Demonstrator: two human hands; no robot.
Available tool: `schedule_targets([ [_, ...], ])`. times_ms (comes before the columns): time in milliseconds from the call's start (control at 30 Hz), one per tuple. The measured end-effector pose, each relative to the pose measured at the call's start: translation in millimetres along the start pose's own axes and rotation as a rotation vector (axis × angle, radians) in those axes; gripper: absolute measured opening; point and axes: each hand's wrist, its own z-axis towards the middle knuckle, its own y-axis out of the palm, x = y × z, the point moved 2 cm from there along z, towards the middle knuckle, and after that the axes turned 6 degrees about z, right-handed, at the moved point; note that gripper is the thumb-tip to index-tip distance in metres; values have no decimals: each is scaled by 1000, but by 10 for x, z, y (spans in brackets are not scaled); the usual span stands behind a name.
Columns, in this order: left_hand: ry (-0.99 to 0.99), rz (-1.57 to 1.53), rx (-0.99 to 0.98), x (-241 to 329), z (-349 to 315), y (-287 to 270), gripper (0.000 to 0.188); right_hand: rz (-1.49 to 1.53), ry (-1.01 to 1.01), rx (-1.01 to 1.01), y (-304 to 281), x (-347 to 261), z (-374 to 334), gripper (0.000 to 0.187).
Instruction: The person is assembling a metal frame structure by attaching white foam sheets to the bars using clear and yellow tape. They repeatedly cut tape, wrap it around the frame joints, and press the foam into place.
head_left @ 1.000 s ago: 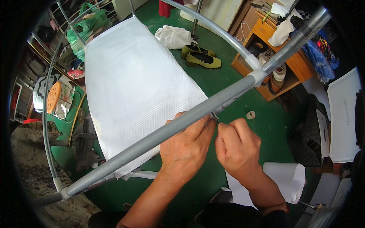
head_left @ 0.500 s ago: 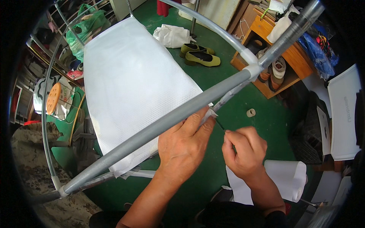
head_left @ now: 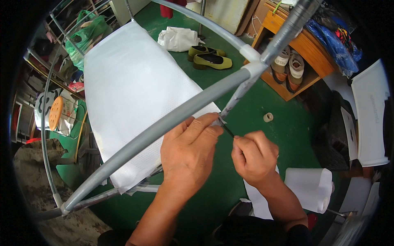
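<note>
A white textured sheet [head_left: 127, 78] is stretched across a frame of grey tubes [head_left: 162, 125]. My left hand [head_left: 188, 153] reaches under the thick front tube, its fingers closed on the sheet's edge beside a lower tube wrapped in clear film [head_left: 240, 96]. From these fingertips a thin, dark, straight strand [head_left: 227, 130] runs to my right hand [head_left: 255, 159]. That hand is curled in a pinch on the strand's near end; whether it is a cord or a slim rod, I cannot tell. My left fingers partly hide the sheet's corner.
A tape roll [head_left: 268, 117] lies on the green floor. Right of my forearm is a rolled white sheet [head_left: 308, 186]. Green shoes [head_left: 212, 61] and a white bundle [head_left: 177, 39] are beyond the frame. A wooden cabinet [head_left: 316, 53] holding shoes stands at far right.
The whole view has shifted slightly, with frame and floor things now farther left. Both hands keep their grips; the crumpled white edge between my left fingers shows less.
</note>
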Motion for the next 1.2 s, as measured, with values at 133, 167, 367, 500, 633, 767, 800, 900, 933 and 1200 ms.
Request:
schedule_targets([
  [133,-27,-29,-52,33,34,-17,22,44,9,47,44,31,-60,21],
  [167,-28,-21,-51,41,37,-15,22,52,13,54,45,30,-64,21],
  [367,-23,8,-51,58,48,8,21,99,47,58,38,44,-124,19],
  [500,3,25,-32,47,44,37,19,140,90,38,38,55,-174,21],
  [633,23,37,-36,40,52,11,16,165,183,-42,102,85,-300,17],
  [767,-35,-1,-59,76,45,-2,20,186,374,-204,319,260,-747,12],
  [800,-37,7,-50,68,37,-5,20,194,419,-238,407,308,-901,11],
  [900,-50,16,-21,67,10,32,22,260,568,-405,658,485,-1460,8],
  [933,-55,16,-16,70,2,59,22,259,613,-486,740,541,-1643,8],
  [1200,-2,150,18,85,-8,56,22,273,604,-715,1025,708,-2092,18],
])
